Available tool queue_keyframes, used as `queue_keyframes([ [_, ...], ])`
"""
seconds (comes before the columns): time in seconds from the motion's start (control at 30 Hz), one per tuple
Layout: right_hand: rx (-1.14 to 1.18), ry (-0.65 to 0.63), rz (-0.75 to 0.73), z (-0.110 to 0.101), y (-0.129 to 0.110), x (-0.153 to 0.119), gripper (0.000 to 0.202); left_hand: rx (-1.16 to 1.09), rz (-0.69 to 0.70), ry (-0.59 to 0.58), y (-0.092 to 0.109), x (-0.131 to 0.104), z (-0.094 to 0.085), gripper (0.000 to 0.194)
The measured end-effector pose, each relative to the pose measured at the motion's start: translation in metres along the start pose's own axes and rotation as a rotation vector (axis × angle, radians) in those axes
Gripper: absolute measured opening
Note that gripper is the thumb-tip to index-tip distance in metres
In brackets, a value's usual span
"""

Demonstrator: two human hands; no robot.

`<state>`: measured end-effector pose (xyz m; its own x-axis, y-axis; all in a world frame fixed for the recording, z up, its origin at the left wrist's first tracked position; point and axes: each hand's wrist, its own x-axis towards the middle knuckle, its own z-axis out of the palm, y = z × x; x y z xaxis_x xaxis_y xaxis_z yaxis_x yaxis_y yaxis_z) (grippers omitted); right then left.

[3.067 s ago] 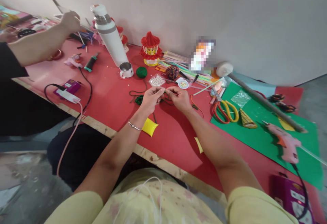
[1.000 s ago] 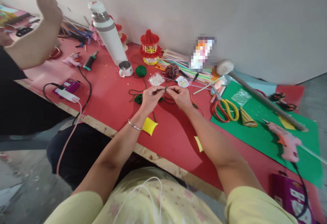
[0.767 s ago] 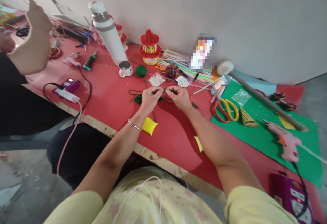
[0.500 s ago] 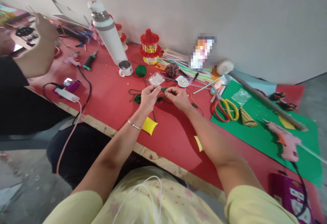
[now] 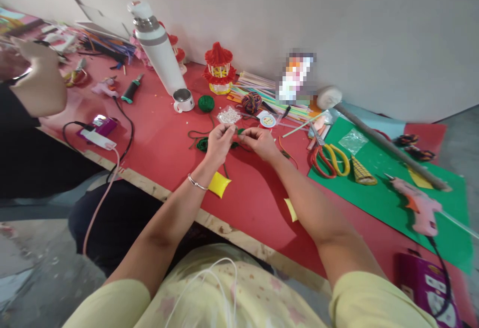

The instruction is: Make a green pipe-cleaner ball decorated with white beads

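Over the red table top (image 5: 168, 153), my left hand (image 5: 220, 142) and my right hand (image 5: 259, 142) meet fingertip to fingertip. Both are closed in a pinch on green yarn (image 5: 240, 132), a small bit of which shows between them. Further dark green yarn (image 5: 202, 144) lies coiled on the table beside and beneath my left hand. Just beyond my hands are a packet of white beads (image 5: 229, 115), a green yarn ball (image 5: 206, 103) and a multicoloured yarn ball (image 5: 251, 102). A yellow packet (image 5: 220, 184) lies near my left wrist.
At right, scissors (image 5: 329, 160), a yellow cone (image 5: 362, 172) and a pink glue gun (image 5: 417, 203) rest on green sheet (image 5: 385, 208). A white flask (image 5: 159, 51), metal cup (image 5: 183, 100) and red-yellow lantern (image 5: 219, 69) stand behind. A co-worker's arm (image 5: 43, 81) reaches in at left.
The co-worker's hand at left has moved down and left, uncovering pliers on the table. My hands keep their pinch with only a slight shift.
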<state>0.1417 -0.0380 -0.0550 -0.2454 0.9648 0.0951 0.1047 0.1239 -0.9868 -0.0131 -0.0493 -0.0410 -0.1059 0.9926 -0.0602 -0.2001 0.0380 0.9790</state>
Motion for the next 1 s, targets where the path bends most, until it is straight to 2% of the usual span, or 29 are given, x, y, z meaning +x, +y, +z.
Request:
queue_keyframes([
  [0.1,-0.030,-0.077,-0.006,0.000,0.000,-0.001,0.031,-0.045,0.024,-0.016,-0.002,0.002,-0.002,0.025],
  [0.2,0.044,0.037,0.020,-0.002,0.001,0.000,0.031,0.058,0.085,0.000,-0.003,0.002,-0.003,0.021],
  [0.27,0.101,0.099,0.054,-0.004,0.001,0.001,0.033,0.177,0.188,-0.025,-0.004,0.001,-0.004,0.016],
  [0.33,0.114,0.086,0.072,-0.005,0.001,0.002,0.035,0.275,0.287,-0.066,-0.005,0.001,-0.004,0.012],
  [0.4,0.087,0.060,0.061,-0.005,0.002,0.002,0.035,0.321,0.317,-0.077,-0.004,0.000,-0.004,0.011],
  [0.53,0.044,0.079,-0.005,-0.003,0.003,0.002,0.030,0.231,0.173,-0.017,-0.001,-0.001,-0.002,0.012],
  [0.63,0.043,0.108,-0.022,-0.003,0.003,0.002,0.028,0.101,0.051,-0.035,0.000,-0.001,-0.001,0.015],
  [0.73,0.044,0.112,-0.021,-0.004,0.004,0.002,0.027,0.084,0.038,-0.074,-0.002,-0.001,-0.001,0.014],
  [0.9,0.043,0.100,-0.037,-0.005,0.009,0.003,0.023,0.078,0.044,-0.066,-0.005,0.001,-0.003,0.010],
  [1.0,0.054,0.140,-0.036,-0.007,0.011,0.005,0.023,0.060,0.019,-0.060,-0.005,0.002,-0.003,0.009],
])
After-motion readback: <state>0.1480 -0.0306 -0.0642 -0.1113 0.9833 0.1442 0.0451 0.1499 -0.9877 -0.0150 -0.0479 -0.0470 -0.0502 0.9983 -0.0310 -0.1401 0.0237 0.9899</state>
